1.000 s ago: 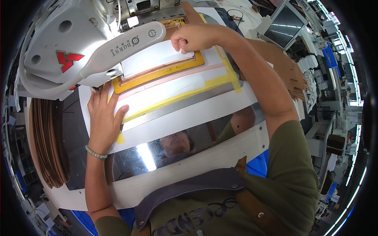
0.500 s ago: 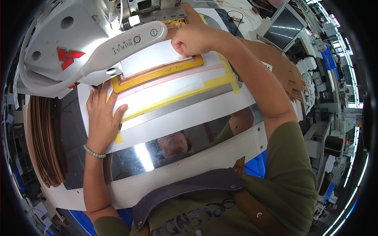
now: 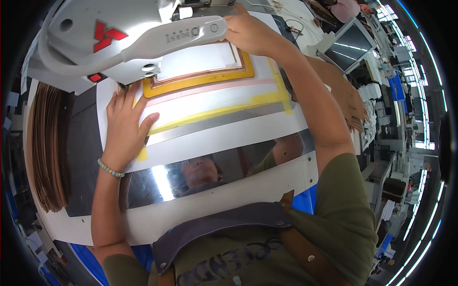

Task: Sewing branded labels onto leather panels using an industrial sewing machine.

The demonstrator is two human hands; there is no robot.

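A yellow rectangular frame (image 3: 210,76), lined with a brown strip on its inner edge, lies on a white sheet (image 3: 210,136) crossed by pink and yellow tape. White material (image 3: 195,62) shows inside the frame. My left hand (image 3: 125,117) rests flat at the frame's near left corner, fingers spread, a beaded bracelet at the wrist. Beyond the frame's far right part, my right hand (image 3: 250,33) has its fingertips hidden behind a grey lamp (image 3: 191,34), so its grip does not show. The light-coloured head of a sewing machine (image 3: 81,43) stands over the frame's left side.
A stack of brown strips (image 3: 50,148) stands at the left. At the right lie brown sheets (image 3: 334,90), with a screen (image 3: 346,47) behind them. A shiny metal plate (image 3: 229,167) runs along the table's near edge. Another person's pink sleeve (image 3: 346,9) shows at the far right.
My right hand has moved from the frame's near inner edge to its far side, its fingertips passing behind the lamp. My left hand stays at the frame's corner. The view has shifted slightly.
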